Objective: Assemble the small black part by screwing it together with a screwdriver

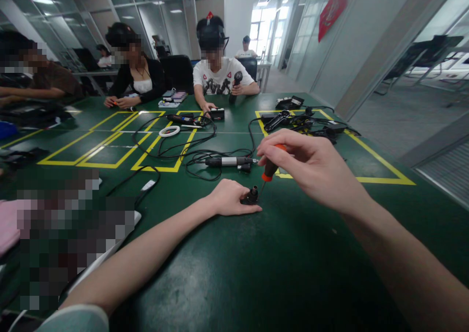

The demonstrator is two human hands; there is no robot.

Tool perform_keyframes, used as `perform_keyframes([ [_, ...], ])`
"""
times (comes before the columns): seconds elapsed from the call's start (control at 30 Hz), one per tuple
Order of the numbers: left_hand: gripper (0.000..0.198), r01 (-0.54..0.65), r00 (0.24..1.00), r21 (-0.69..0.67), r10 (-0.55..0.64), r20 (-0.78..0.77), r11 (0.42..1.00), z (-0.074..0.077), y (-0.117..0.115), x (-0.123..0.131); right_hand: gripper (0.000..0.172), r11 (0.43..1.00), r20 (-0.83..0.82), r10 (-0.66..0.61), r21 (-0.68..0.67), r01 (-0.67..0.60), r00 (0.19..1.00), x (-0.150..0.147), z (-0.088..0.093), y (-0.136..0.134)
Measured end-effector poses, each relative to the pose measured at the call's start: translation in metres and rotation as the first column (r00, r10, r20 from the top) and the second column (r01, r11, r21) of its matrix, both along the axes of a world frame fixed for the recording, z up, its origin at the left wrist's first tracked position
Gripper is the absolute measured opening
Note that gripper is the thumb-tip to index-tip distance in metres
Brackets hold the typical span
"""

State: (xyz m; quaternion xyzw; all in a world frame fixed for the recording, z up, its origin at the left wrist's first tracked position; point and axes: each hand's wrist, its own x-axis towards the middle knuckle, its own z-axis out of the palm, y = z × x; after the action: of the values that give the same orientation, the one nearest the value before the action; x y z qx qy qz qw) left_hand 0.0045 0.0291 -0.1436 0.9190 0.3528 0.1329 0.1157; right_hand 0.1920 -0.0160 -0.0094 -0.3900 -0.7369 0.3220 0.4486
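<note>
My right hand [306, 163] is closed around the handle of a screwdriver [270, 168], dark with orange ends. Its thin shaft points down, with the tip beside a small black part [252, 196] on the green table; whether they touch I cannot tell. That part has a short upright tube on a wider base. My left hand [230, 197] lies on the table and grips the part between thumb and fingers. Just beyond both hands lies a silver and black cylindrical tool [227, 162] with a coiled black cable.
Yellow tape [384, 180] marks rectangles on the green table [227, 273]. Black cables and adapters [311, 124] pile up at the back right. A white tape roll [169, 131] lies further left. Across the table, a person [220, 75] holds a dark power tool [236, 85]. Other people sit at left.
</note>
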Motion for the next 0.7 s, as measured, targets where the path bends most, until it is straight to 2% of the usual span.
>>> perform_keyframes([
  [0.17, 0.057, 0.017, 0.999, 0.017, -0.017, -0.034, 1.000, 0.000, 0.000, 0.000, 0.022, 0.996, -0.119, -0.083, -0.025, 0.080, 0.989, 0.003, -0.007, 0.009],
  [0.23, 0.057, 0.025, 0.999, 0.028, -0.024, -0.048, 0.999, 0.000, 0.001, 0.000, 0.025, 0.996, -0.218, -0.052, -0.084, 0.034, 0.975, 0.003, -0.010, 0.013],
  [0.37, 0.058, 0.021, 0.996, 0.027, -0.019, -0.084, 0.999, 0.000, 0.000, 0.001, 0.010, 0.975, -0.356, 0.045, -0.190, -0.119, 0.933, 0.002, -0.012, 0.018],
  [0.43, 0.058, 0.021, 0.996, 0.025, -0.019, -0.085, 0.999, 0.000, 0.001, 0.001, 0.010, 0.958, -0.402, 0.087, -0.219, -0.187, 0.912, 0.001, -0.012, 0.018],
  [0.57, 0.058, 0.023, 0.997, 0.020, -0.021, -0.070, 1.000, 0.000, 0.001, 0.001, 0.019, 0.934, -0.419, 0.155, -0.232, -0.271, 0.894, -0.002, -0.012, 0.016],
  [0.7, 0.058, 0.023, 0.998, 0.009, -0.023, -0.062, 1.000, 0.001, 0.001, 0.001, 0.021, 0.928, -0.412, 0.165, -0.242, -0.282, 0.896, -0.011, -0.016, 0.013],
])
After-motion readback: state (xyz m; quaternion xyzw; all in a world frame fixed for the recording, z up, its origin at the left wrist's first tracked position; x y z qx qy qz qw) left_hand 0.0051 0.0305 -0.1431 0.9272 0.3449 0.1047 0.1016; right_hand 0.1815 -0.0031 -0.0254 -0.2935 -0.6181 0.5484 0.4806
